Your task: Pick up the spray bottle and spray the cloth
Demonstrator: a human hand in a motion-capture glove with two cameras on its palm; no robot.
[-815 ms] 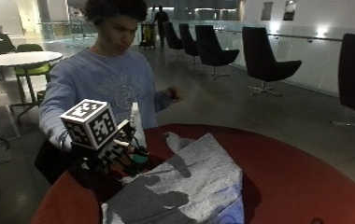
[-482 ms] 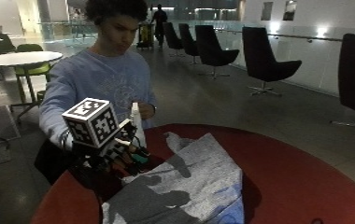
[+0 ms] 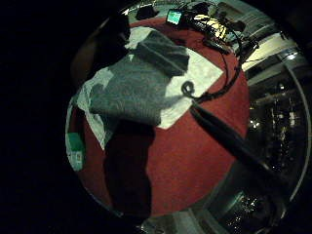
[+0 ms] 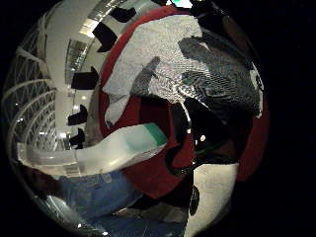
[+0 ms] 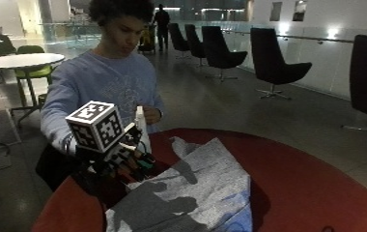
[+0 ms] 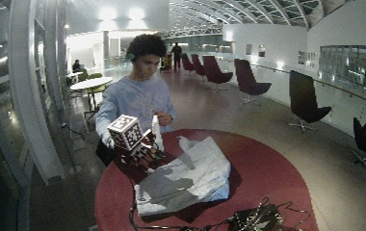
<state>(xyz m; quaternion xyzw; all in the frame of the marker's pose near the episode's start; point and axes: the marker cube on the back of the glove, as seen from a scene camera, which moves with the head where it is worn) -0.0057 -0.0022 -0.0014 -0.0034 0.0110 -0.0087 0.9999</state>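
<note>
In the outside view a white spray bottle (image 5: 141,128) stands upright at the near-left edge of the round red table (image 5: 312,183). The person's bare left hand (image 5: 152,114) holds its top. My gloved right hand (image 5: 122,165) hangs just in front of the bottle's lower part, fingers spread and pointing down, gripping nothing that I can see. A grey cloth (image 5: 196,188) lies spread on the table to the right of the hand. The thumb side palm view shows the bottle (image 4: 113,148) with its green band close beside the palm, and the cloth (image 4: 163,49) beyond.
A tangle of cables and a small device (image 6: 254,219) lie at the table's edge across from the person, beyond the cloth (image 6: 189,173). Bare red tabletop (image 3: 195,161) stretches right of the cloth. Black chairs (image 5: 270,60) stand well behind.
The bare left hand has come down from chest height onto the bottle's top. The gloved hand has stayed beside the bottle, barely shifting.
</note>
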